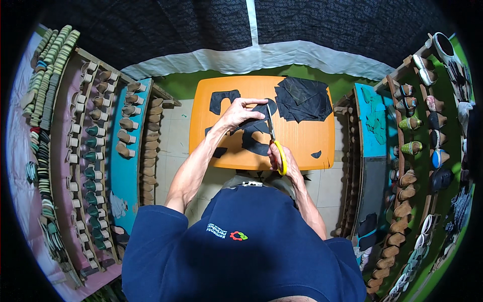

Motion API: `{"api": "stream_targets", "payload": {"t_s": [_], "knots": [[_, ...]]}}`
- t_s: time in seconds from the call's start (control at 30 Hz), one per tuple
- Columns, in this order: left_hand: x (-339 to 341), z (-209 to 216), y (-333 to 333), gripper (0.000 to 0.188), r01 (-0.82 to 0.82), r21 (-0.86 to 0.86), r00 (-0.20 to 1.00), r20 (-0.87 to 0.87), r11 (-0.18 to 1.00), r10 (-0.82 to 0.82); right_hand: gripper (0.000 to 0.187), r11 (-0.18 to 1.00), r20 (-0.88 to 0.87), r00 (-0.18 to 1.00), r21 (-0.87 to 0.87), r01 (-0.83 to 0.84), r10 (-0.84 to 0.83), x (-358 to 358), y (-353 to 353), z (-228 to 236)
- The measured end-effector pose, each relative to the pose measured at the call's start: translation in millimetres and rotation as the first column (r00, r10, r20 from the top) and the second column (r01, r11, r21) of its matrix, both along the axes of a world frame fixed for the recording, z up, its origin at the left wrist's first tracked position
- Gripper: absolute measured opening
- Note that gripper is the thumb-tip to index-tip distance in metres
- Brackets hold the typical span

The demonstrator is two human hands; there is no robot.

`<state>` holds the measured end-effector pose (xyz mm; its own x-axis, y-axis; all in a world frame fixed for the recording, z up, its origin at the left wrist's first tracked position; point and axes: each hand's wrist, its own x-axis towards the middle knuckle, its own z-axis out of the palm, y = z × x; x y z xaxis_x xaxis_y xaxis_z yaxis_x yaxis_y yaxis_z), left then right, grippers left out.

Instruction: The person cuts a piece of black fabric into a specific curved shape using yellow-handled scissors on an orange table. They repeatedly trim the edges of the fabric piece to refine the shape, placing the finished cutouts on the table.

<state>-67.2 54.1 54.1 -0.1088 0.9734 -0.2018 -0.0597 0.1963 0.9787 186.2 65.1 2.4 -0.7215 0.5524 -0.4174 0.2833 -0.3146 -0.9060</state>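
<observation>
My left hand (240, 114) is closed on a dark piece of fabric (261, 108), holding it above an orange table (302, 143). In my right hand (283, 157) is a pair of scissors (272, 128) with yellow handles, my fingers wrapped round the grips. The blades point away from me and meet the edge of the held fabric; whether they are parted there is too small to tell. Below my hands, dark cut pieces (255, 141) lie on the tabletop. A larger stack of black fabric pieces (304, 99) rests at the table's far right corner.
A curved black piece (223, 101) lies at the table's far left, and a small scrap (316, 154) near its right edge. Racks of shoe lasts (94, 156) stand on the left, more lasts (402, 209) on the right. A dark patterned curtain (201, 30) hangs behind.
</observation>
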Motion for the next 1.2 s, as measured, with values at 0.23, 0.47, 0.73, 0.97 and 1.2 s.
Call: {"api": "stream_targets", "payload": {"t_s": [0.23,0.47,0.73,0.97,1.2], "knots": [[-0.4,-3.9,0.1,0.05,-0.021,-0.016,0.998,0.051,1.0,0.022,0.049,0.996,0.027,0.999,-0.082,0.027,-0.025,-1.4,2.9,3.6],[0.8,-2.0,0.2,0.052,-0.011,-0.012,0.994,0.108,1.0,0.012,0.045,0.989,0.004,0.996,-0.124,0.085,-0.085,1.7,2.3,-0.7],[7.1,-7.4,-5.5,0.052,-0.074,0.039,0.992,0.101,0.996,0.07,0.046,0.982,-0.001,0.987,-0.096,0.162,-0.163,-2.6,-6.4,-3.4],[16.9,-15.5,-7.7,0.054,-0.15,0.056,0.962,0.237,0.987,0.132,0.044,0.972,-0.021,0.977,-0.104,0.209,-0.212,-7.6,-10.8,1.1],[18.5,-27.1,-10.4,0.043,-0.243,0.047,0.943,0.245,0.969,0.224,0.044,0.971,0.013,0.977,-0.106,0.214,-0.213,-7.5,-10.5,-6.1]]}}
